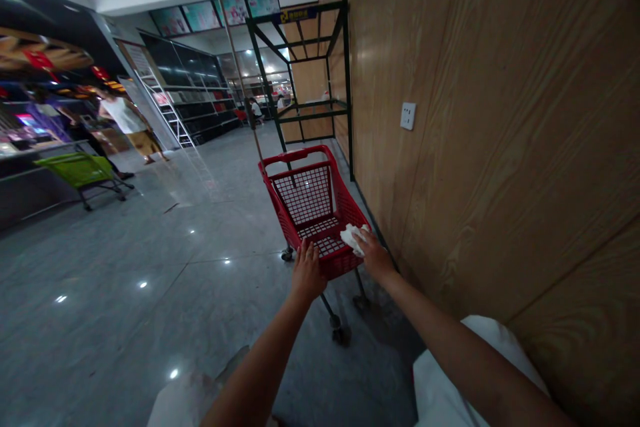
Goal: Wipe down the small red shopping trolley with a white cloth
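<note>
Right hand (373,251): fingers closed on a crumpled white cloth (351,237), which bunches out just ahead of the fingertips, at the near right corner of the red cart (345,197). Left hand (308,269): fingers laid over the cart's near edge, no cloth under them that I can see; cannot tell whether they grip or merely rest. Basket mesh lies directly beyond both sets of fingers; handle (295,155) farther out, no hand on it. Wood-panelled wall (450,113) close to the right of the right fingers. Progress: I judge the handling of cart with cloth to be under way, the near right rim in hand. Handle and far walls look out of the cloth's reach at present; which parts are done, cannot tell.
</note>
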`<state>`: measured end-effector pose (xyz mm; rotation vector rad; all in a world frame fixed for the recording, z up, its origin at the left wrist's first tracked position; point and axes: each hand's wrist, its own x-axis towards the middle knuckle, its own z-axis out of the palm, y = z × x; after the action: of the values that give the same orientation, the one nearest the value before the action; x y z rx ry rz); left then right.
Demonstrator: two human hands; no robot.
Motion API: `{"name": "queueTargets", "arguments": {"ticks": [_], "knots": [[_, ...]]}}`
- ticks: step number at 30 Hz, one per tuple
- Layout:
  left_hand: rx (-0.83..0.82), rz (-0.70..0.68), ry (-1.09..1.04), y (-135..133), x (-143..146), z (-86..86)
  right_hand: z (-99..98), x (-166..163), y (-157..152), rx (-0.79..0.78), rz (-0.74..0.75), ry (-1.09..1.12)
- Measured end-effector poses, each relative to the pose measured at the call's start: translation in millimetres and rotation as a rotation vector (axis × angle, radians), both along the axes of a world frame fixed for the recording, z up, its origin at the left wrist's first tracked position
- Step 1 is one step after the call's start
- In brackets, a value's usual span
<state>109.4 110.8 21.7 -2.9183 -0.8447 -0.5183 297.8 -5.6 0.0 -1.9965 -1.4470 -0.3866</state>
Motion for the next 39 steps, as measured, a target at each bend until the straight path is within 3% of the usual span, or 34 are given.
{"name": "queueTargets", "arguments": {"ticks": [3,7,10,13,17,20,25,30,33,39], "knots": [[0.012,-0.004,0.008,-7,9,-0.2,-9.0,-14,6,0.041,-0.003,-0.008],[0.09,-0.012,-0.023,-13,11,-4.6,-18.1,-59,22,0.032,0.117,-0.089],[0.122,-0.031,-0.041,-11,5,-8.9,-16.4,-71,25,-0.003,0.179,-0.159],[0.116,-0.029,-0.072,-7,1,-13.2,-9.5,-49,15,-0.043,0.154,-0.174],[0.097,-0.01,-0.15,-7,4,-20.2,-2.1,0,-5,-0.055,-0.012,-0.097],[0.089,0.008,-0.197,-10,10,-25.2,-2.1,14,-10,-0.023,-0.1,-0.043],[0.091,0.008,-0.222,-14,13,-27.7,-12.1,-32,8,0.067,0.027,-0.078],[0.076,-0.025,-0.192,-15,5,-22.3,-13.6,-70,16,0.0,0.226,-0.137],[0.054,-0.016,-0.194,-16,1,-20.1,-6.7,-53,7,-0.032,0.211,-0.149],[0.057,0.014,-0.21,-20,4,-21.1,1.9,9,-17,-0.008,-0.04,-0.077]]}}
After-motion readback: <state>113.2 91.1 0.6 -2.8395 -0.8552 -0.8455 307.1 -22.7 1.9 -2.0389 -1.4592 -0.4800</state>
